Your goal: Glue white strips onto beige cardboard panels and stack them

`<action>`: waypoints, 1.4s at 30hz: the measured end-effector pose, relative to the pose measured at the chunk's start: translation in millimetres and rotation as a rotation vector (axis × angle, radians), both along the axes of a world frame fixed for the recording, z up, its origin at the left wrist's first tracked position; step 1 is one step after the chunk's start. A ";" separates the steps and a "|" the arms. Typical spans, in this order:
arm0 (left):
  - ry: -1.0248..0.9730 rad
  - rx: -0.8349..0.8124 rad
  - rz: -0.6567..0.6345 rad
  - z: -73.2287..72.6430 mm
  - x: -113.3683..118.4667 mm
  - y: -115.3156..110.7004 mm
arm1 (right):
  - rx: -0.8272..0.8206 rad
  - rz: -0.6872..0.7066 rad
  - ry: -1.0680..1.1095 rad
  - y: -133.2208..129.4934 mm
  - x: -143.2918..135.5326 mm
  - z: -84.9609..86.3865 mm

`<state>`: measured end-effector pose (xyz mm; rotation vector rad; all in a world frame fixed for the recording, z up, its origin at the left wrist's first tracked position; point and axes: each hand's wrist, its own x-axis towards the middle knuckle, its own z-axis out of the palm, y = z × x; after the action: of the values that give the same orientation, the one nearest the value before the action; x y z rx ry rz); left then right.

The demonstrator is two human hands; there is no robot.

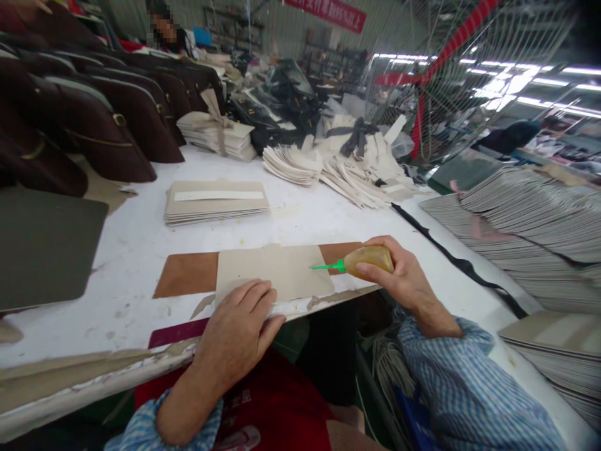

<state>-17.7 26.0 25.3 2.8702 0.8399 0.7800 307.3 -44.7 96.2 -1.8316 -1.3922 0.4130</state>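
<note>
Here, the left hand [240,326] lies flat on the beige card [277,269] near the edge of the table [300,224], the right hand [401,275] grips a bottle [372,257]; squeezing hard might flood the card, light pressing might let it slide.

free: tabletop [305,227] beyond board [272,266]; blocking: card stack [216,208], paper bundles [291,165]

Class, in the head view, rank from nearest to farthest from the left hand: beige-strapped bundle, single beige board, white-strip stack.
1. Single beige board: partly beneath the left hand.
2. White-strip stack: beyond the board, toward the left.
3. Beige-strapped bundle: farther back, behind that stack.
</note>
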 end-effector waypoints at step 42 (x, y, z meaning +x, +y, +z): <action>-0.025 0.031 0.010 2.8 1.9 -1.9 | -0.184 0.016 -0.292 38.8 -28.1 40.8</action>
<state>-15.8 24.2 28.1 2.8790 0.8474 0.8361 279.1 -5.9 137.0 -2.0967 -1.6094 0.2968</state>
